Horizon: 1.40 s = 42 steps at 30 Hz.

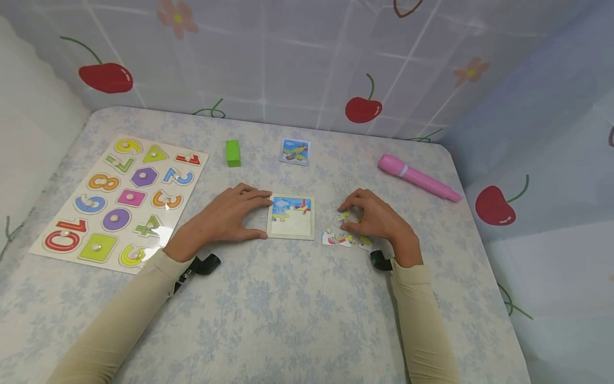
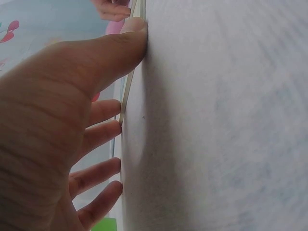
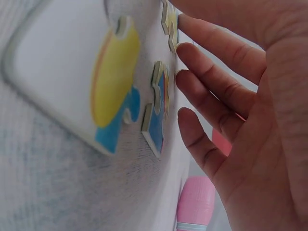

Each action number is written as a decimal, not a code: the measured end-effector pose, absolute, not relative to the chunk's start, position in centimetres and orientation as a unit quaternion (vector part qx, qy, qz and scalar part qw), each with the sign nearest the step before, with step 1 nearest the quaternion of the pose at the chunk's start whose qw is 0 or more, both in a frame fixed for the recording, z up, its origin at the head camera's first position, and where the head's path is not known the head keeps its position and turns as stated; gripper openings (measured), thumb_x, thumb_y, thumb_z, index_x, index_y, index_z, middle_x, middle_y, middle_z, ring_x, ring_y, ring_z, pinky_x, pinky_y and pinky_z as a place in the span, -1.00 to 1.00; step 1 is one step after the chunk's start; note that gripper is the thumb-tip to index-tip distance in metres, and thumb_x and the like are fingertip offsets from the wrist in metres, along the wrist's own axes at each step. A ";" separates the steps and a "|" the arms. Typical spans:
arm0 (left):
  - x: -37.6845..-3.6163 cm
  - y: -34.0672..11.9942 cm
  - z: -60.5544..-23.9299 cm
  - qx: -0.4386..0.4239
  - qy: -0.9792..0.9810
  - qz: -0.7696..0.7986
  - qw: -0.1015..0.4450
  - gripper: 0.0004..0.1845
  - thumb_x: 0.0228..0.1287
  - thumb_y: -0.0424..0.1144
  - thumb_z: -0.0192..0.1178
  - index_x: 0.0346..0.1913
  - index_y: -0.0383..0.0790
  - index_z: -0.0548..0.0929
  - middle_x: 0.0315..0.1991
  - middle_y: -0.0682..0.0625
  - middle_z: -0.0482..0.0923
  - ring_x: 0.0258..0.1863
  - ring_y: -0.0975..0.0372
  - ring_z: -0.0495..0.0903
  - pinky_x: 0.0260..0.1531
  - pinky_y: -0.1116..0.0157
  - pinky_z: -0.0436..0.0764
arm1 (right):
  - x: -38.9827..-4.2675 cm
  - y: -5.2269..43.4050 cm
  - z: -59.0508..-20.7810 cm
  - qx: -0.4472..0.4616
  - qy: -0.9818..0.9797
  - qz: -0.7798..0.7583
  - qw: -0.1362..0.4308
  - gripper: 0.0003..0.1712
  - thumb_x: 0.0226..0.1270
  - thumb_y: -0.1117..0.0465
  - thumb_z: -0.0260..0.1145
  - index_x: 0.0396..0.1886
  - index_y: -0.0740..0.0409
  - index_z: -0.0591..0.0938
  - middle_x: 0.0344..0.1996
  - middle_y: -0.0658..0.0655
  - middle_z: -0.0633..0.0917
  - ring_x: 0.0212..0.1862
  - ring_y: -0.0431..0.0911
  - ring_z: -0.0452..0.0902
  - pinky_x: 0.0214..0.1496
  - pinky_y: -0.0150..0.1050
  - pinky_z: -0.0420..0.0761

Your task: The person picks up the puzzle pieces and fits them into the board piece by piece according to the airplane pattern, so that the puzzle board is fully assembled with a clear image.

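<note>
From the head view, the left hand (image 1: 229,216) braces the jigsaw tray (image 1: 291,217) at mid-desk (image 1: 288,309), thumb and fingers spread on its left edge. The right hand (image 1: 376,217) curls its fingers on a loose puzzle piece (image 1: 343,216) just right of the tray.

The left wrist view shows fingertips (image 2: 113,130) touching the tray's edge (image 2: 126,94).

The right wrist view shows fingers (image 3: 211,86) beside the pieces (image 3: 159,108).

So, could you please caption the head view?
Left hand steadies puzzle tray; right hand touches loose pieces.

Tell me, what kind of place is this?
Probably a play or learning corner for small children: a table with a flowery cloth, a number and shape board, a small airplane jigsaw frame with loose pieces, and cherry-print sheeting hung around it.
</note>
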<state>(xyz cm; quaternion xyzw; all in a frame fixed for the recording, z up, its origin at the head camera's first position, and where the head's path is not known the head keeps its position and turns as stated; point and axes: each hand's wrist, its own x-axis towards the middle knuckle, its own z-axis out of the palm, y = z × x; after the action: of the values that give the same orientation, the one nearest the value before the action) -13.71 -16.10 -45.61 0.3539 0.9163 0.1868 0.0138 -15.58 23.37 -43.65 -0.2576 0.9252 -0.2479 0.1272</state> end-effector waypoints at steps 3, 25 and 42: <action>-13.7 -16.1 -45.6 0.354 0.916 0.187 0.013 -0.15 0.10 0.38 0.36 0.39 0.00 0.54 0.48 0.09 0.34 0.34 0.09 0.33 0.17 -0.03 0.43 | -15.6 23.3 -43.6 -0.259 0.926 -0.245 0.124 -0.62 0.15 0.04 0.58 -0.02 -0.03 0.76 0.03 -0.01 0.60 0.16 -0.06 0.44 0.24 -0.01 0.46; -13.7 -16.0 -45.5 0.358 0.915 0.184 0.009 -0.15 0.10 0.36 0.38 0.38 -0.03 0.54 0.47 0.06 0.36 0.33 0.07 0.34 0.16 -0.04 0.43 | -15.8 21.8 -42.5 -0.261 0.926 -0.248 0.112 -0.58 0.15 0.03 0.58 0.00 0.00 0.74 0.01 -0.07 0.62 0.11 -0.11 0.52 0.19 -0.06 0.52; -13.5 -16.1 -45.7 0.357 0.914 0.190 0.009 -0.15 0.11 0.37 0.36 0.38 -0.03 0.54 0.47 0.07 0.35 0.35 0.07 0.34 0.19 -0.07 0.42 | -16.4 19.5 -41.3 -0.284 0.919 -0.247 0.113 -0.61 0.19 0.08 0.55 0.03 0.00 0.75 0.01 -0.05 0.61 0.10 -0.05 0.53 0.16 -0.06 0.56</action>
<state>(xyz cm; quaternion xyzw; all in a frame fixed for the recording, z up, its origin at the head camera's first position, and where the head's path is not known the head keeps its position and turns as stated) -13.53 -16.06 -45.65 0.3570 0.9145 0.1903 0.0088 -16.44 19.52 -41.31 -0.2842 0.9195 -0.2470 0.1129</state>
